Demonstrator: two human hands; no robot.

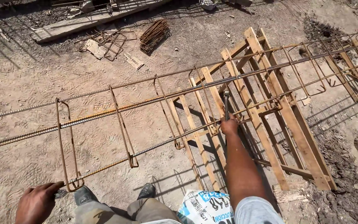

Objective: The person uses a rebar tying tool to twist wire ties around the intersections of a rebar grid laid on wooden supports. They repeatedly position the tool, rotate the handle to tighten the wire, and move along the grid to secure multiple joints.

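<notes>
— Rusty steel cage (146, 103) spans the frame from left edge to upper right, resting on a wooden trestle (270, 124). How far along?

— Several loops (65, 141) already hang spaced on the long bars. The right hand (229, 124) grips a hooked tool (226, 103) at centre; the left hand (38, 203), lower left, curls around a bar's end. Spare loops (154, 35) wait upper left.

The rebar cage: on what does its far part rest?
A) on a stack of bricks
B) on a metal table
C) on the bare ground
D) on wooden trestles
D: the rebar cage lies across the slatted wooden trestles, beside which the right hand holds a dark tool.
</notes>
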